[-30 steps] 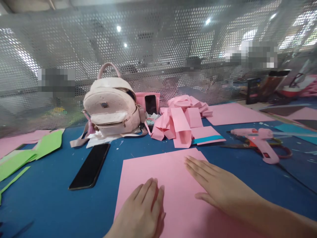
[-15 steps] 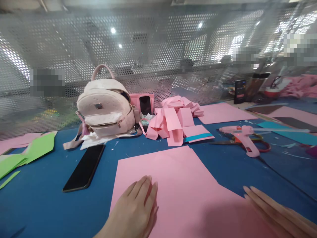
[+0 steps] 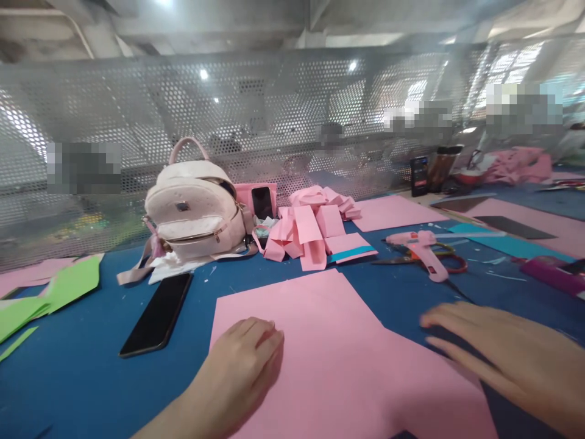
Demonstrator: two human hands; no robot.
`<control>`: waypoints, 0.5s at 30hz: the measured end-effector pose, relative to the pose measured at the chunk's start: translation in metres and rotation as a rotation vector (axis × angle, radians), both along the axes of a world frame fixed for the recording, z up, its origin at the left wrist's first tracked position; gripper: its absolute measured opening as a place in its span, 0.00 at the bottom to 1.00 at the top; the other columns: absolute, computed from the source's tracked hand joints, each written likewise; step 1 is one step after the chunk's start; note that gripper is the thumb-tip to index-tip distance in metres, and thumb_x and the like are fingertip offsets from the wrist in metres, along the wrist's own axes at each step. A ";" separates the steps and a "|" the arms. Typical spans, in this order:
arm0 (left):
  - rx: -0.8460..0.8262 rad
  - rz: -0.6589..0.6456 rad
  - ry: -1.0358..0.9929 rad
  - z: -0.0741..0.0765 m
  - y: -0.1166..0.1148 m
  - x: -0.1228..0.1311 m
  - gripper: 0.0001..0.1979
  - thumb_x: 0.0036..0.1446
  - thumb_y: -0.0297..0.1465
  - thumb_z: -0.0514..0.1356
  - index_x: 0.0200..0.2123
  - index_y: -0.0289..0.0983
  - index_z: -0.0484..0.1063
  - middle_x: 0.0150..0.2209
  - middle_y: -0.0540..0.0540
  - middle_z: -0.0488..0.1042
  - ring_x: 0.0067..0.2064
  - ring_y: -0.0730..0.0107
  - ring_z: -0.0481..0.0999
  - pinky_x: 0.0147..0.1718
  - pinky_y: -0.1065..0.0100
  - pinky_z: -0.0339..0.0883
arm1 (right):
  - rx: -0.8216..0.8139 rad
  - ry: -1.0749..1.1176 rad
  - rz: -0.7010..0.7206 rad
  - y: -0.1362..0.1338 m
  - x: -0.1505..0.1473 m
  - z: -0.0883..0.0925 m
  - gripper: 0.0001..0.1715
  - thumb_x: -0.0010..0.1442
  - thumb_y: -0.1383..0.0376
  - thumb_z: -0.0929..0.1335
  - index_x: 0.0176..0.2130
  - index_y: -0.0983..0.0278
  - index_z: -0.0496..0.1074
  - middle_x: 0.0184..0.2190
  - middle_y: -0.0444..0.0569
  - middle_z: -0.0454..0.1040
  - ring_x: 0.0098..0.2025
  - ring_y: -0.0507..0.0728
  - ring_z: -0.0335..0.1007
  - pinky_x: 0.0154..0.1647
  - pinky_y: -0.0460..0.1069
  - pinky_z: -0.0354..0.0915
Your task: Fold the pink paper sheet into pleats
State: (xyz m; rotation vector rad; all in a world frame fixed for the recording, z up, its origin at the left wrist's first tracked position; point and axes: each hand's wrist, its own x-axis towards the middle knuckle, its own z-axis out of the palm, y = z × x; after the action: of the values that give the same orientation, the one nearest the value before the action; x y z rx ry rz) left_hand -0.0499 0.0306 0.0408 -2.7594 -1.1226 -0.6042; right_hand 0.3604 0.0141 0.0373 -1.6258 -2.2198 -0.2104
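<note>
Pink paper [image 3: 338, 353]: lies flat on the desk [image 3: 91, 390], between my hands; light, even pressure should serve best, so nothing slips or creases;
Left hand [image 3: 242, 360]: fingers together and bent, resting on the paper's left side;
Right hand [image 3: 507, 347]: fingers parted from the thumb, holding nothing, just beyond the paper's right edge; from here I cannot tell whether they touch the desk

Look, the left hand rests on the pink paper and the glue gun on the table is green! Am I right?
Almost! The glue gun is pink, not green, as the head view shows. The left hand does rest on the pink paper.
</note>
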 end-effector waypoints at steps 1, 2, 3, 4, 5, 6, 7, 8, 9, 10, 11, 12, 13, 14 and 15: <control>-0.064 0.009 -0.034 0.001 0.003 -0.002 0.12 0.64 0.24 0.53 0.43 0.39 0.76 0.37 0.44 0.77 0.39 0.63 0.78 0.39 0.63 0.75 | -0.196 -0.019 0.032 0.008 -0.017 0.012 0.21 0.63 0.45 0.64 0.45 0.53 0.76 0.43 0.50 0.80 0.44 0.64 0.77 0.43 0.58 0.69; -0.118 0.014 -0.067 0.002 0.006 -0.003 0.12 0.65 0.24 0.53 0.42 0.40 0.76 0.36 0.45 0.76 0.38 0.65 0.77 0.38 0.66 0.74 | -0.332 -0.014 0.035 0.015 -0.032 0.021 0.19 0.62 0.47 0.66 0.44 0.55 0.74 0.42 0.50 0.79 0.41 0.63 0.76 0.39 0.57 0.68; -0.166 0.016 -0.101 0.003 0.009 -0.005 0.12 0.65 0.24 0.54 0.42 0.41 0.77 0.36 0.46 0.76 0.39 0.65 0.77 0.38 0.67 0.73 | -0.414 -0.010 0.037 0.022 -0.045 0.026 0.17 0.60 0.48 0.68 0.41 0.56 0.71 0.39 0.48 0.78 0.37 0.62 0.75 0.34 0.54 0.65; -0.217 0.017 -0.136 0.003 0.012 -0.007 0.12 0.65 0.24 0.55 0.42 0.42 0.77 0.37 0.46 0.76 0.40 0.66 0.76 0.39 0.68 0.72 | -0.458 -0.003 0.050 0.027 -0.054 0.029 0.16 0.59 0.50 0.69 0.39 0.57 0.69 0.36 0.46 0.76 0.34 0.60 0.73 0.32 0.53 0.62; -0.274 0.024 -0.172 0.004 0.014 -0.008 0.13 0.65 0.24 0.55 0.43 0.43 0.78 0.38 0.46 0.76 0.41 0.66 0.76 0.40 0.68 0.71 | -0.502 -0.002 0.053 0.032 -0.061 0.030 0.16 0.58 0.50 0.69 0.38 0.58 0.67 0.32 0.44 0.74 0.31 0.59 0.71 0.30 0.51 0.58; -0.337 0.034 -0.207 0.004 0.017 -0.009 0.13 0.65 0.24 0.55 0.43 0.43 0.78 0.39 0.47 0.75 0.42 0.66 0.76 0.42 0.68 0.70 | -0.546 -0.002 0.057 0.036 -0.064 0.030 0.15 0.57 0.51 0.69 0.36 0.58 0.65 0.29 0.42 0.72 0.29 0.58 0.69 0.28 0.50 0.54; -0.396 0.046 -0.238 0.003 0.018 -0.010 0.13 0.65 0.23 0.55 0.43 0.44 0.78 0.40 0.47 0.75 0.43 0.66 0.76 0.43 0.68 0.69 | -0.581 0.001 0.064 0.039 -0.066 0.030 0.14 0.57 0.53 0.70 0.35 0.58 0.65 0.27 0.41 0.71 0.29 0.58 0.68 0.27 0.49 0.51; -0.443 0.056 -0.264 0.003 0.020 -0.011 0.13 0.65 0.24 0.55 0.43 0.44 0.77 0.41 0.47 0.75 0.45 0.66 0.75 0.44 0.68 0.68 | -0.610 0.010 0.075 0.042 -0.066 0.030 0.13 0.56 0.54 0.70 0.34 0.58 0.65 0.27 0.41 0.70 0.28 0.58 0.67 0.27 0.49 0.49; -0.476 0.065 -0.288 0.002 0.022 -0.011 0.12 0.64 0.24 0.56 0.44 0.43 0.77 0.43 0.47 0.75 0.46 0.66 0.74 0.45 0.67 0.67 | -0.626 0.026 0.090 0.043 -0.065 0.030 0.12 0.55 0.56 0.70 0.33 0.58 0.65 0.27 0.41 0.70 0.29 0.58 0.67 0.27 0.49 0.48; -0.496 0.074 -0.311 0.001 0.023 -0.011 0.12 0.63 0.24 0.57 0.45 0.43 0.76 0.45 0.47 0.74 0.47 0.65 0.74 0.47 0.66 0.66 | -0.626 0.046 0.105 0.044 -0.064 0.030 0.11 0.54 0.57 0.70 0.32 0.58 0.65 0.29 0.42 0.70 0.30 0.58 0.67 0.28 0.48 0.49; -0.512 0.088 -0.343 0.001 0.025 -0.011 0.12 0.62 0.24 0.58 0.46 0.43 0.75 0.46 0.47 0.74 0.48 0.64 0.73 0.48 0.65 0.65 | -0.621 0.069 0.117 0.044 -0.064 0.031 0.11 0.53 0.58 0.71 0.33 0.59 0.65 0.31 0.42 0.71 0.32 0.58 0.67 0.29 0.48 0.50; -0.529 0.105 -0.381 0.000 0.026 -0.010 0.12 0.60 0.24 0.60 0.46 0.43 0.74 0.47 0.47 0.73 0.49 0.64 0.72 0.50 0.63 0.64 | -0.621 0.091 0.122 0.044 -0.064 0.031 0.11 0.53 0.59 0.71 0.34 0.59 0.66 0.33 0.43 0.72 0.33 0.58 0.68 0.29 0.48 0.51; -0.550 0.124 -0.422 0.000 0.028 -0.010 0.13 0.58 0.24 0.61 0.46 0.42 0.73 0.48 0.47 0.72 0.49 0.63 0.71 0.50 0.62 0.63 | -0.629 0.108 0.119 0.043 -0.064 0.032 0.11 0.53 0.59 0.71 0.35 0.58 0.66 0.33 0.43 0.72 0.33 0.58 0.68 0.30 0.48 0.51; -0.571 0.142 -0.460 0.000 0.029 -0.009 0.14 0.56 0.24 0.63 0.45 0.42 0.73 0.48 0.47 0.72 0.49 0.63 0.71 0.50 0.62 0.63 | -0.645 0.116 0.109 0.043 -0.064 0.033 0.12 0.52 0.59 0.71 0.36 0.58 0.67 0.33 0.43 0.72 0.33 0.58 0.68 0.29 0.48 0.51; -0.590 0.155 -0.490 0.000 0.031 -0.009 0.14 0.55 0.24 0.64 0.45 0.42 0.73 0.47 0.47 0.72 0.48 0.63 0.71 0.50 0.62 0.63 | -0.666 0.119 0.098 0.043 -0.065 0.034 0.12 0.52 0.59 0.71 0.37 0.58 0.67 0.31 0.42 0.72 0.33 0.58 0.68 0.29 0.48 0.51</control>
State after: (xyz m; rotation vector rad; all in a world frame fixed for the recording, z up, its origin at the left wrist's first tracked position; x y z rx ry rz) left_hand -0.0587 0.0613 0.0407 -3.0215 -1.8609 -1.1269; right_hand 0.2955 0.0575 0.0712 -1.7571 -2.4062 0.7058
